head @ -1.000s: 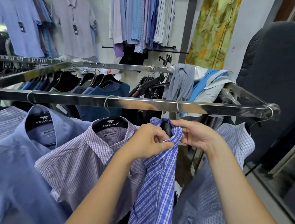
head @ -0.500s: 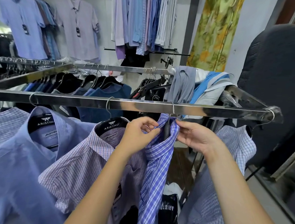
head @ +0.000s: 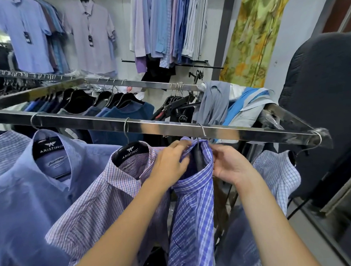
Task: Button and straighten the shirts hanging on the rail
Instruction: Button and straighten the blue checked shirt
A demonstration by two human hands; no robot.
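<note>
- Presently: blue checked shirt (head: 191, 208) hangs from rail (head: 85, 121), just beside lilac checked shirt (head: 101, 200)
- Left hand (head: 169, 166), right hand (head: 229, 166): fingers pinch its collar (head: 195, 182), one each side
- Handling: likely light, soft, limp; take hold at collar band

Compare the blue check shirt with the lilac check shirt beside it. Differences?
Pattern: the blue shirt has a bold check; the lilac shirt a fine one.
Handling: left hand and right hand grip the blue shirt's collar; nothing grips the lilac shirt.
Hanger: the lilac shirt's collar gapes over a black ARISTINO hanger; the blue shirt's is mostly hidden.
Both hang on the same rail.
</note>
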